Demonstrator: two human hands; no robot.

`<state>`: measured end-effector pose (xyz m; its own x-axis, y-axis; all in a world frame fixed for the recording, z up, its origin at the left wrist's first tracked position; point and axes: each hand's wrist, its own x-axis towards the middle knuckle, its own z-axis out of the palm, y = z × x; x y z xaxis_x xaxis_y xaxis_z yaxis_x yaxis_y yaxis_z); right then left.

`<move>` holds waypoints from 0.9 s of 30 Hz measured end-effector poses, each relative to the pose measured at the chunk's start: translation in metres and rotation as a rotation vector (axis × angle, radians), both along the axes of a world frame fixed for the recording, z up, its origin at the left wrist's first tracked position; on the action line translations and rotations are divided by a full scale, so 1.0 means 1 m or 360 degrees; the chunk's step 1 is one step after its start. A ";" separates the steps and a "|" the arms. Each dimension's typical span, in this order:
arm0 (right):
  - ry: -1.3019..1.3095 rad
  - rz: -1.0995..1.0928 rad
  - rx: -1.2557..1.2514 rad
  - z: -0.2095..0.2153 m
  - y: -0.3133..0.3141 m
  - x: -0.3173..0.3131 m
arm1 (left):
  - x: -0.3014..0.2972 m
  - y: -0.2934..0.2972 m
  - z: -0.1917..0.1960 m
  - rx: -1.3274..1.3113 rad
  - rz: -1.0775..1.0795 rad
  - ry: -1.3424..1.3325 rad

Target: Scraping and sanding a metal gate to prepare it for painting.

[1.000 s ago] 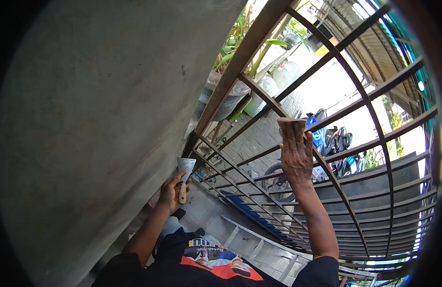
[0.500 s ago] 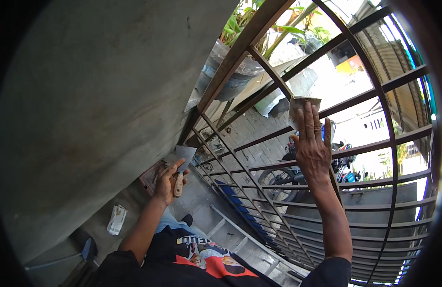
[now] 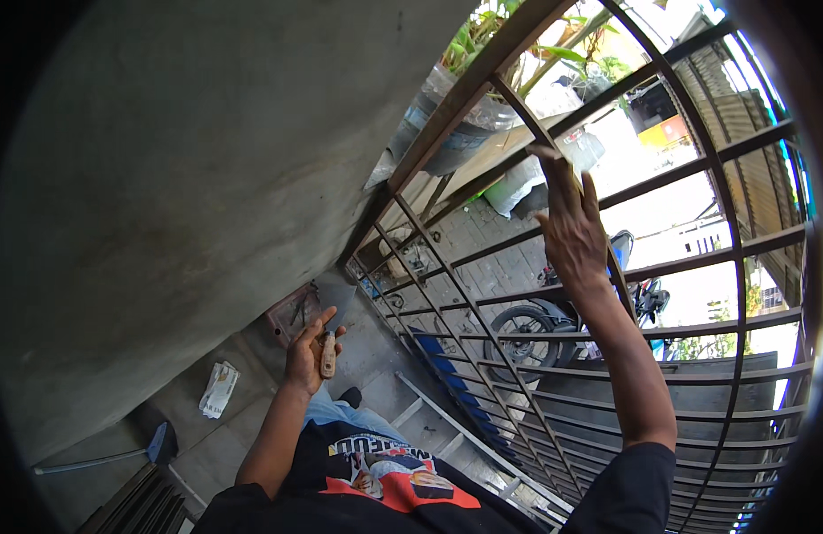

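My left hand (image 3: 306,356) is closed loosely round the wooden handle of a putty knife (image 3: 328,358). Its wide grey blade points up and away, near the foot of the wall. My right hand (image 3: 571,233) is raised to a slanting bar of the brown metal grille (image 3: 529,116), its long fingers lined up along the bar and seen partly edge-on. The sheet of sandpaper under those fingers is hidden at this moment, covered by the hand.
A bare grey wall (image 3: 189,178) fills the left. Below are a reddish tray (image 3: 282,313), a folded paper packet (image 3: 219,390), a dustpan (image 3: 162,442) and a ladder (image 3: 407,415). Beyond the grille stand a motorcycle (image 3: 527,338) and a potted plant (image 3: 456,116).
My right hand has shifted slightly up and left along the bar and turned edge-on, hiding the sandpaper. My left hand has dropped a little with the putty knife. The view has shifted slightly.
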<state>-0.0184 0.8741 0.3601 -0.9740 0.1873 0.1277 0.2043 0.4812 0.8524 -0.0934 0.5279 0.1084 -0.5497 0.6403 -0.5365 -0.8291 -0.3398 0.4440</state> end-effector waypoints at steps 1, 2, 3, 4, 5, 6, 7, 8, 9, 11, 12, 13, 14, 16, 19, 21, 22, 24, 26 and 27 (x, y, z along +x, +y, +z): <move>-0.0095 -0.0184 0.0073 -0.006 0.006 0.012 | -0.008 0.002 -0.004 0.0036 -0.0047 -0.0008; -0.0195 -0.0355 0.0138 -0.010 0.009 0.019 | -0.011 0.002 -0.004 0.0057 -0.0037 -0.0026; -0.0140 -0.0263 0.0076 -0.011 0.006 0.014 | -0.019 0.001 -0.004 0.0038 -0.0126 0.0016; -0.0084 -0.0175 0.0010 -0.012 0.006 0.008 | -0.027 0.001 -0.005 0.0018 -0.0218 0.0062; -0.0007 -0.0070 0.0029 -0.015 0.005 0.001 | -0.035 0.004 -0.006 0.0030 -0.0218 0.0055; 0.0043 -0.0101 -0.0009 -0.020 0.001 -0.005 | -0.041 0.003 -0.006 0.0011 -0.0259 0.0076; 0.0051 -0.0082 -0.0005 -0.020 -0.001 -0.007 | -0.046 0.004 -0.006 -0.0007 -0.0309 0.0100; 0.0061 -0.0072 0.0001 -0.017 -0.002 -0.006 | -0.052 0.007 -0.005 -0.0009 -0.0334 0.0091; 0.0090 -0.0002 -0.0108 -0.013 -0.003 -0.003 | -0.058 0.008 -0.004 -0.0014 -0.0356 0.0080; 0.0045 0.0061 -0.0203 0.001 -0.010 0.006 | -0.063 0.020 0.001 -0.0044 -0.0317 0.0076; 0.0031 0.0081 -0.0373 0.009 -0.014 0.008 | -0.062 0.028 0.007 -0.0043 -0.0360 0.0078; 0.0077 0.0201 -0.0450 0.015 -0.013 0.009 | -0.063 0.043 0.012 -0.0008 -0.0409 0.0085; 0.0125 0.0324 -0.0524 0.018 -0.013 0.011 | -0.062 0.057 0.019 0.0028 -0.0456 0.0093; 0.0327 0.0492 -0.0712 0.015 -0.020 0.012 | -0.056 0.084 0.035 0.0096 -0.0526 -0.0023; 0.0875 0.0599 -0.1220 0.006 -0.049 0.021 | -0.039 0.115 0.070 0.0340 -0.0644 0.0294; 0.1239 0.0587 -0.1552 -0.012 -0.078 0.026 | -0.025 0.124 0.082 0.0395 -0.0572 0.0414; 0.1428 0.0496 -0.1710 -0.018 -0.096 0.033 | -0.019 0.130 0.083 0.0420 -0.0639 0.0420; 0.1716 0.0393 -0.2086 -0.048 -0.122 0.045 | -0.002 0.137 0.099 0.0413 -0.0579 0.0502; 0.1985 0.0238 -0.2368 -0.071 -0.148 0.053 | 0.014 0.149 0.103 0.0592 -0.0540 0.0534; 0.2114 0.0218 -0.2537 -0.079 -0.159 0.056 | 0.017 0.151 0.088 0.0644 -0.0610 0.0562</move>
<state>0.0377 0.7153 0.2808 -0.4621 0.7691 0.4415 0.1127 0.5448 -0.8310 -0.0768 0.6787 0.1961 -0.3414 0.9390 -0.0418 -0.7524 -0.2464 0.6109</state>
